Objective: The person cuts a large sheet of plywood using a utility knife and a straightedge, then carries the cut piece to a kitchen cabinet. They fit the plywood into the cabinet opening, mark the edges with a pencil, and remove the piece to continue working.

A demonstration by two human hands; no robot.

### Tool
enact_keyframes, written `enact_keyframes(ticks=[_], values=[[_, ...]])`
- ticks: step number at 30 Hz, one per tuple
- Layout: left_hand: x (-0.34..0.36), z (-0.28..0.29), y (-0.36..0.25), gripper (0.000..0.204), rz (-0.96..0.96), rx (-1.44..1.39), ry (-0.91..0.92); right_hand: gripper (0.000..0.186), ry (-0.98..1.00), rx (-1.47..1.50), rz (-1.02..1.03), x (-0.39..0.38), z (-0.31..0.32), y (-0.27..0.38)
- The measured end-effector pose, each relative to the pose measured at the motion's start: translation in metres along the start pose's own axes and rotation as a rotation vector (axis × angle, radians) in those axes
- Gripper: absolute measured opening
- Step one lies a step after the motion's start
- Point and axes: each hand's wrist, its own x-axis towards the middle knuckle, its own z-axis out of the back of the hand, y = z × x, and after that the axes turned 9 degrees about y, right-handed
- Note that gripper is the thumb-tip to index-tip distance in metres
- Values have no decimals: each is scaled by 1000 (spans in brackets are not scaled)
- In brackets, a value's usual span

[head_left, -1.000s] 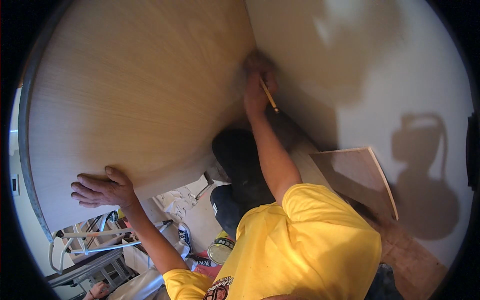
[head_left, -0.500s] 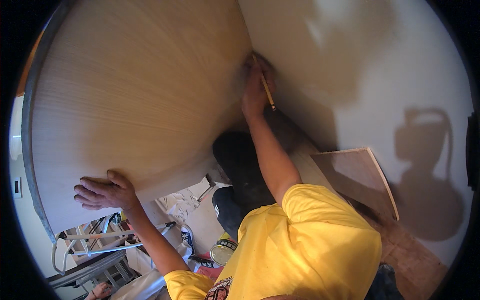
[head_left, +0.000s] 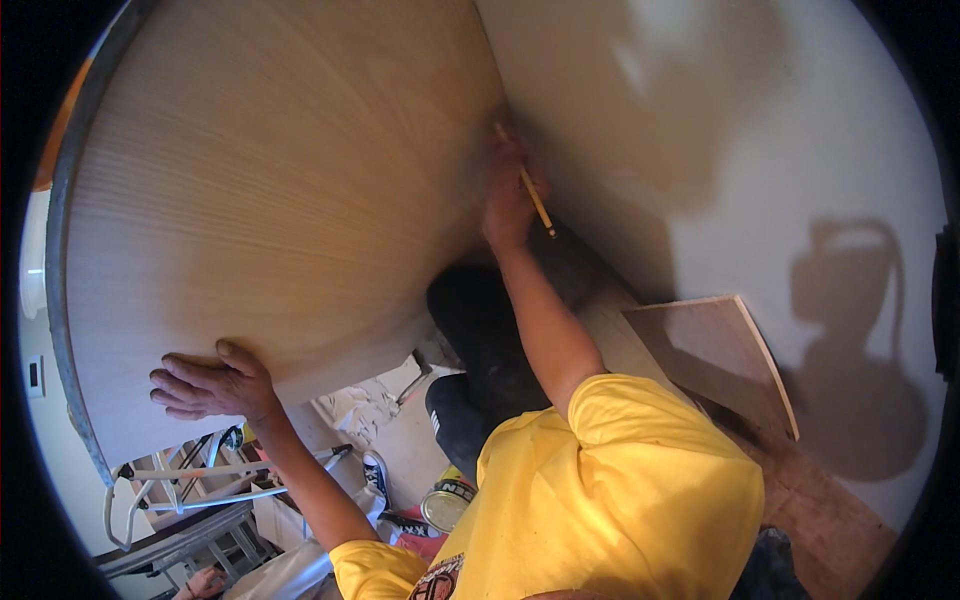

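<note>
A large pale wood-veneer panel (head_left: pixel 260 200) fills the upper left and meets a white wall (head_left: pixel 760 120) in a corner. My left hand (head_left: pixel 210 385) rests on the panel's lower left part, fingers apart. My right hand (head_left: pixel 512 185) is deep in the corner where panel and wall meet, closed on a yellow pencil (head_left: pixel 537 205); its fingertips are shadowed and partly blurred, so I cannot tell whether the pencil tip touches the panel.
A loose thin board (head_left: pixel 710 350) leans by the wall at right. Below the panel lie a round can (head_left: pixel 445 510), crumpled material (head_left: pixel 365 410) and a metal frame (head_left: pixel 160 495). Another person's hand (head_left: pixel 205 580) shows at bottom left, with sneakers (head_left: pixel 375 475) nearby.
My right hand has shifted slightly in the corner, and the pencil's end sits a little lower than half a second ago. My left hand stays almost in place on the panel.
</note>
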Motion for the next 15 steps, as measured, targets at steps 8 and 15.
enact_keyframes(ticks=[8, 15], values=[[-1, 2, -2, 76, 4, -5, 6, 29, -61, -72, 82, 15, -1, -1], [-1, 4, 0, 75, -7, -6, 1, 27, -11, -176, 169, 23, 11, -8]])
